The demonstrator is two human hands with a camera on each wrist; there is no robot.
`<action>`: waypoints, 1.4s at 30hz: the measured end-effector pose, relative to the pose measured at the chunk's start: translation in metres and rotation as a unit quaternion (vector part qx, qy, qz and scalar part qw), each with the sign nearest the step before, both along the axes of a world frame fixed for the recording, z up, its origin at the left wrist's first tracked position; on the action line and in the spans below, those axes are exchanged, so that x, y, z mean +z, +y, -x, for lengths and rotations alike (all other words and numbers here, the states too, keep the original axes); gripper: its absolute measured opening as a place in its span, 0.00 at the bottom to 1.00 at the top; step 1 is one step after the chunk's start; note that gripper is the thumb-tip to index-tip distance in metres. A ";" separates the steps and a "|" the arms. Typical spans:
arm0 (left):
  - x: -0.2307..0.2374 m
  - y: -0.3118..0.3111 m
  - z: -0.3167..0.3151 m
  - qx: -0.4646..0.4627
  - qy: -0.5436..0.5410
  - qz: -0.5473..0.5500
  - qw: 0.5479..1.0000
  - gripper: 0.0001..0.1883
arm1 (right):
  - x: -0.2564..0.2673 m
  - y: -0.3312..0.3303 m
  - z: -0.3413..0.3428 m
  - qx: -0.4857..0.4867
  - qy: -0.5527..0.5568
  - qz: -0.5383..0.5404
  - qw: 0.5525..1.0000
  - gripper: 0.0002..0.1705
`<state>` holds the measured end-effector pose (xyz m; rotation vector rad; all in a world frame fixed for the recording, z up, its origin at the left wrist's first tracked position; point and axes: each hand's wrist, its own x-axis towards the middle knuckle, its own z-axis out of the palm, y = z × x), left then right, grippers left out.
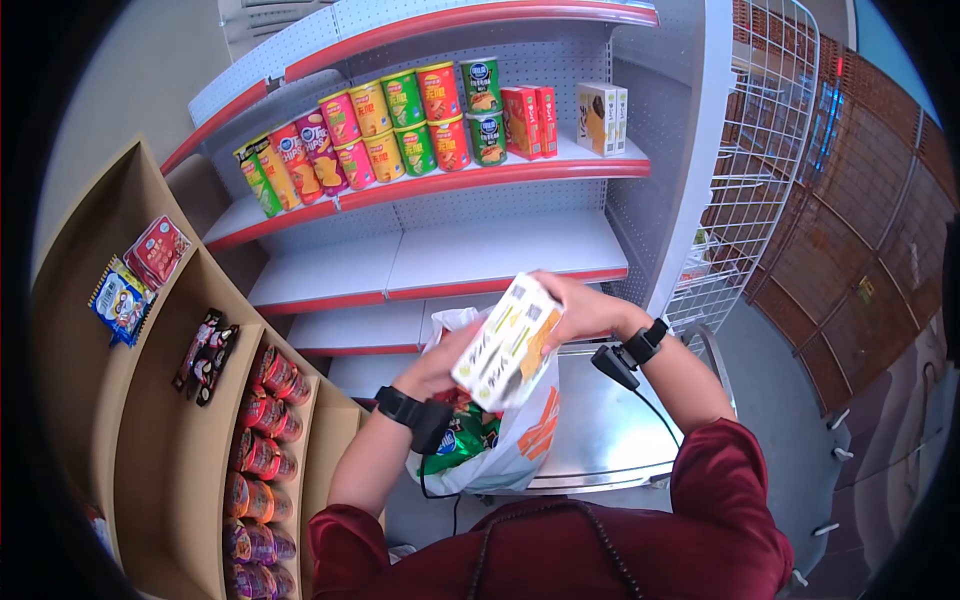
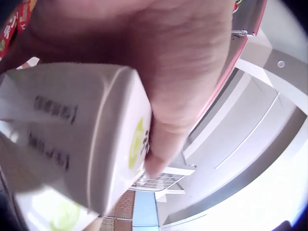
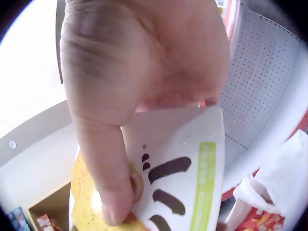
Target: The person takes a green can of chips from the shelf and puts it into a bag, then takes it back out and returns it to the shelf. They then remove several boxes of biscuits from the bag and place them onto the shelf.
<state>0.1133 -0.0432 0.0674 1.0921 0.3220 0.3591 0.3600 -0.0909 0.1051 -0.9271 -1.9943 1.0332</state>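
Note:
Two white boxes point(image 1: 508, 345) with green stripes and dark lettering are held together, tilted, above a white plastic bag point(image 1: 525, 445). The left hand point(image 1: 440, 362) grips their lower left end; in the left wrist view its thumb lies along the side of a white box point(image 2: 57, 130). The right hand point(image 1: 580, 310) holds the upper right end, and in the right wrist view the thumb of that hand point(image 3: 144, 62) presses on the printed face of the box point(image 3: 173, 168). Green and red packets point(image 1: 465, 430) show in the bag's mouth.
Behind stands a shelf point(image 1: 500, 255) with canisters point(image 1: 440, 90), red boxes point(image 1: 528, 120) and white boxes point(image 1: 601, 118) on an upper level. A brown shelf unit point(image 1: 170, 400) with snack packs and jars is at the left. The bag rests on a metal table point(image 1: 610, 430).

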 end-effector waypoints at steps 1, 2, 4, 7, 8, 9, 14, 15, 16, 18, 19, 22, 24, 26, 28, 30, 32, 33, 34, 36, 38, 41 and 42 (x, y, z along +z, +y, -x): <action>0.007 0.004 0.001 0.066 -0.092 0.025 0.993 0.35 | -0.005 0.000 -0.006 -0.053 0.060 -0.017 0.997 0.47; 0.017 0.010 0.008 0.126 -0.112 0.011 0.986 0.39 | -0.009 0.003 -0.005 -0.054 0.059 -0.019 0.997 0.47; 0.023 0.015 0.007 0.262 -0.180 -0.013 0.948 0.39 | -0.017 0.009 0.004 -0.147 0.349 -0.014 0.926 0.40; 0.006 0.017 -0.020 0.204 -0.246 -0.059 0.946 0.31 | -0.030 0.016 0.040 -0.172 0.448 -0.009 0.877 0.33; 0.002 0.014 -0.032 0.178 -0.240 -0.117 0.947 0.29 | -0.031 0.015 0.055 -0.171 0.471 -0.019 0.865 0.32; 0.003 0.012 -0.044 0.207 -0.237 -0.071 0.947 0.28 | -0.034 0.012 0.065 -0.169 0.470 -0.020 0.866 0.32; 0.012 0.022 -0.046 0.313 -0.250 -0.017 0.916 0.26 | -0.049 0.017 0.048 -0.191 0.501 0.010 0.844 0.40; 0.012 0.027 -0.041 0.308 -0.210 -0.052 0.927 0.24 | -0.048 0.020 0.034 -0.166 0.507 0.044 0.845 0.46; 0.012 0.030 -0.039 0.301 -0.170 -0.086 0.934 0.22 | -0.048 0.023 0.022 -0.165 0.506 0.043 0.846 0.46; 0.010 0.033 -0.040 0.306 -0.140 -0.108 0.936 0.20 | -0.041 0.025 0.008 -0.073 0.206 -0.012 0.976 0.51; 0.011 0.034 -0.041 0.293 -0.116 -0.125 0.941 0.20 | -0.031 0.019 0.008 -0.036 0.181 -0.005 0.983 0.52; 0.017 0.040 -0.051 0.282 -0.064 -0.146 0.946 0.21 | -0.034 0.018 0.000 -0.073 0.133 0.010 0.988 0.52; 0.021 0.040 -0.060 0.300 -0.005 -0.229 0.926 0.21 | -0.042 0.023 -0.007 -0.095 0.125 -0.002 0.988 0.48; 0.014 0.049 -0.067 0.289 0.014 -0.255 0.923 0.26 | -0.046 0.027 -0.017 -0.126 0.159 0.003 0.979 0.44; 0.015 0.050 -0.073 0.379 -0.009 -0.289 0.879 0.31 | -0.044 0.035 -0.029 -0.138 0.182 -0.021 0.973 0.42; 0.014 0.056 -0.065 0.361 0.021 -0.303 0.882 0.33 | -0.033 0.046 -0.045 -0.227 0.309 -0.027 0.923 0.41; 0.020 0.046 -0.059 0.330 0.036 -0.257 0.907 0.31 | -0.010 0.058 -0.063 -0.342 0.313 -0.082 0.882 0.38; 0.015 0.047 -0.056 0.323 0.031 -0.248 0.913 0.30 | -0.007 0.076 -0.078 -0.370 0.318 -0.151 0.860 0.38; 0.012 0.047 -0.054 0.321 0.032 -0.250 0.913 0.30 | -0.002 0.094 -0.089 -0.395 0.321 -0.219 0.832 0.38; 0.007 0.044 -0.050 0.325 0.041 -0.216 0.920 0.29 | 0.010 0.120 -0.109 -0.476 0.252 -0.259 0.802 0.40; 0.002 0.041 -0.045 0.329 0.027 -0.208 0.921 0.28 | 0.021 0.136 -0.119 -0.549 0.177 -0.295 0.762 0.44; 0.001 0.036 -0.038 0.347 0.039 -0.179 0.920 0.25 | 0.030 0.156 -0.121 -0.624 0.079 -0.316 0.711 0.46; 0.000 0.036 -0.036 0.348 0.039 -0.180 0.919 0.25 | 0.029 0.164 -0.123 -0.623 0.080 -0.316 0.711 0.46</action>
